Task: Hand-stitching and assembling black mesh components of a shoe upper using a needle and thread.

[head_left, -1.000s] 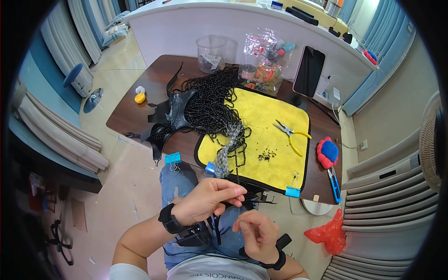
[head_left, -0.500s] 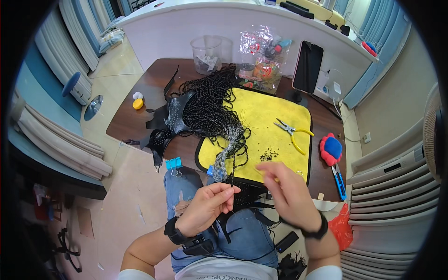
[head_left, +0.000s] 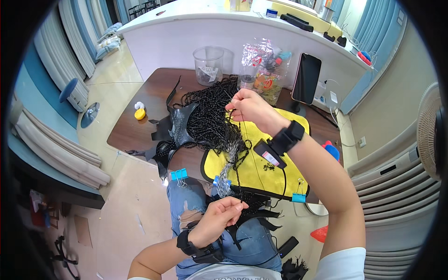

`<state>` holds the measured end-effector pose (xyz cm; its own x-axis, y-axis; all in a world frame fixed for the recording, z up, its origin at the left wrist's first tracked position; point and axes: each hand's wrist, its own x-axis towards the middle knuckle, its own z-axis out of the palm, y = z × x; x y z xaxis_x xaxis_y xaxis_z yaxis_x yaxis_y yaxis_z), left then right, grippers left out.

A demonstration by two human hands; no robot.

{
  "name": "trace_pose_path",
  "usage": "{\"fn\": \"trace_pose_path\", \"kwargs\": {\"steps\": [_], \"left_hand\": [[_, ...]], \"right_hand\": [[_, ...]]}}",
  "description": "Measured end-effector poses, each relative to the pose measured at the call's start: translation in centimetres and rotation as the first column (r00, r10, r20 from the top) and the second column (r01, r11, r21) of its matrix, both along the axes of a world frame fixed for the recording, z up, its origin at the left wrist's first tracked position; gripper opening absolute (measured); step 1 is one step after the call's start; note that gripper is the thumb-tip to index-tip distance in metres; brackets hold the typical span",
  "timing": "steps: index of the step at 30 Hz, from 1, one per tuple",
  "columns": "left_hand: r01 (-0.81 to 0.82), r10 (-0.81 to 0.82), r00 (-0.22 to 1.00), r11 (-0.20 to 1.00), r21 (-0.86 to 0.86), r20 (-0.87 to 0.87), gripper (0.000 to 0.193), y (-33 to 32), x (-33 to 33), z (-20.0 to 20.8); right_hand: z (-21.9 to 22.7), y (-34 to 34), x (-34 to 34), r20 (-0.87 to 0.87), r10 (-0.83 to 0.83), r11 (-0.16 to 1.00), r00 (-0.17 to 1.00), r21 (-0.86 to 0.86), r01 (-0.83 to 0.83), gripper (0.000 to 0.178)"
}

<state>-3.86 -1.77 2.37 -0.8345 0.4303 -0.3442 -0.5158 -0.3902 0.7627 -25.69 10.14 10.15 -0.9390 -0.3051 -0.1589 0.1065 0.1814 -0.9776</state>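
Currently, left hand point(head_left: 221, 219): fingers pinching black strand point(head_left: 239, 179), just off table's point(head_left: 133, 128) near edge.
Black beads point(head_left: 269, 166): on yellow mat point(head_left: 254, 175), inside near edge.
Right hand point(head_left: 254, 109): newly raised toward far edge; fingers pinching thin thread point(head_left: 247, 131), apparently drawing it out.

Lettering on the pale label point(head_left: 207, 73) of the clear tub point(head_left: 208, 55) — there it is! Red print across the clear bag point(head_left: 258, 60), letters on the white shirt point(head_left: 228, 269) — and 1 red-and-white sticker point(head_left: 271, 158), too tiny to read.
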Motion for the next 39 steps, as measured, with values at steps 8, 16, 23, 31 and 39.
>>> {"fn": "trace_pose_path", "kwargs": {"steps": [8, 16, 23, 31, 39], "left_hand": [[-0.164, 0.163, 0.986, 0.986, -0.043, -0.022, 0.020, 0.0, 0.9, -0.2], [-0.145, 0.131, 0.984, 0.983, -0.109, -0.124, 0.021, 1.2, 1.3, 0.9], [-0.161, 0.121, 0.976, 0.959, -0.233, -0.179, 0.023, 2.7, 1.1, 0.9], [-0.174, 0.129, 0.973, 0.954, -0.245, -0.191, 0.028, 3.2, 1.5, 1.0], [-0.147, 0.114, 0.983, 0.959, -0.244, -0.146, 0.030, 3.3, 1.6, 1.5]], "right_hand": [[2.8, 6.3, 4.4, -0.505, 0.268, 0.794, 0.821, 0.598, 0.109, 0.010], [0.8, 9.9, 23.4, -0.295, 0.081, 0.956, 0.952, 0.292, 0.009, 0.006], [-5.4, 6.7, 27.0, 0.145, -0.373, 0.914, 0.917, -0.111, 0.389, 0.007], [-6.3, 5.9, 26.2, -0.398, -0.311, 0.918, 0.863, 0.111, 0.382, 0.016], [-6.6, 5.6, 25.8, -0.426, -0.284, 0.925, 0.859, 0.116, 0.363, 0.017]]}}
